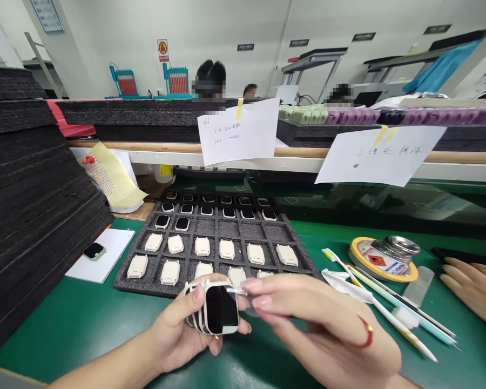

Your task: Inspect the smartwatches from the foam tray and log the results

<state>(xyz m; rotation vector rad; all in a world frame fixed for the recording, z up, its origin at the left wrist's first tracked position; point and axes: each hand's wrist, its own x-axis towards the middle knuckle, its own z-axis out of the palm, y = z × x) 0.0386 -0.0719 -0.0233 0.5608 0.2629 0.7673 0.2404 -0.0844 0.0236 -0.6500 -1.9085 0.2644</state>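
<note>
Between its thumb and fingers, my left hand (pixel 182 324) grips several smartwatches stacked face to back. The front smartwatch (pixel 222 310) has a black screen and a cream rim, and faces me. My right hand (pixel 308 310), with a red cord at the wrist, pinches a clear film (pixel 249 307) at the upper right of that screen; how much of the film still touches the glass I cannot tell. Just behind sits a black foam tray (pixel 210 228) of watches: the near rows are cream pieces lying back up, the far rows show dark screens, and some pockets in the third row are bare.
Tall black foam stacks (pixel 32 216) rise at left, beside a single watch (pixel 94 250) on a white pad (pixel 109 259). At right lie a toothbrush (pixel 389 313), thin sticks, a metal-topped dispenser (pixel 397 248) and a yellow tape roll (pixel 358 258). Another person's hand (pixel 473 286) rests far right.
</note>
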